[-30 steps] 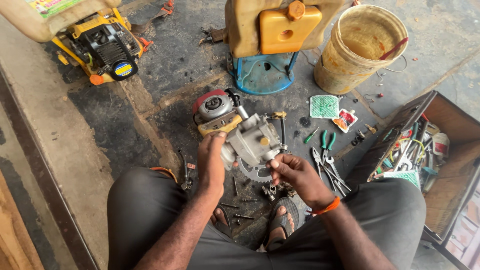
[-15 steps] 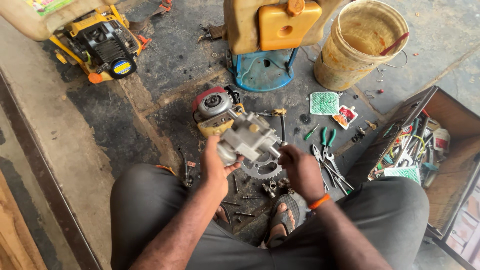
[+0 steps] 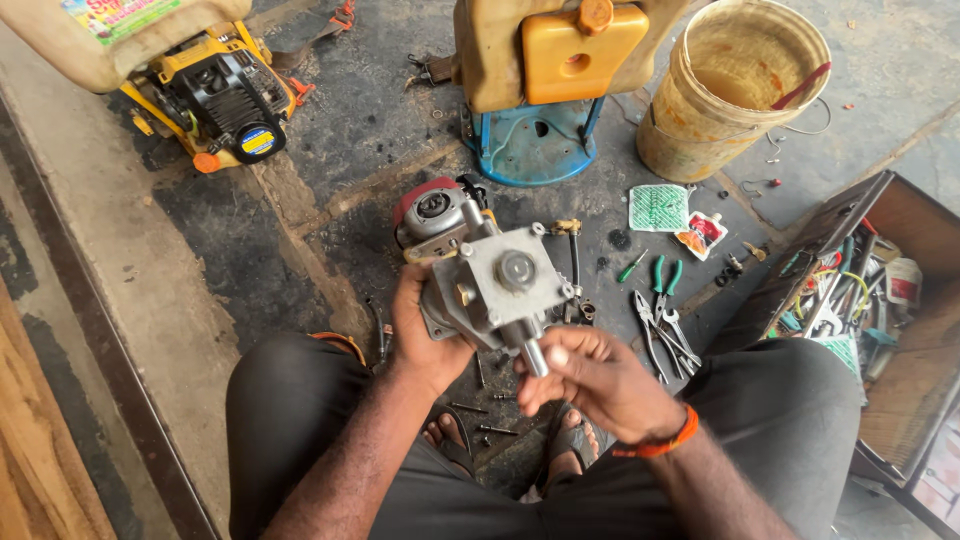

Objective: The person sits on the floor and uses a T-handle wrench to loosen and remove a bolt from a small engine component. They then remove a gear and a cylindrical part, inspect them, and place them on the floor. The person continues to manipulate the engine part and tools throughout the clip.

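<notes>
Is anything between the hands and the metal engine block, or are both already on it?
Nothing visible. The left hand grips the engine block from its side, and the right hand pinches its shaft.

Pliers [image 3: 660,315] crowd right of hands; bare floor [image 3: 330,140] ahead-left.

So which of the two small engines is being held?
The grey-and-red engine, gripped by the left hand and right hand; the yellow-framed engine sits on the floor, top left.

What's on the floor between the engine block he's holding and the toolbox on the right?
In the head view, pliers with green handles, a green screwdriver and small loose parts lie on the floor between the engine block and the toolbox.
</notes>
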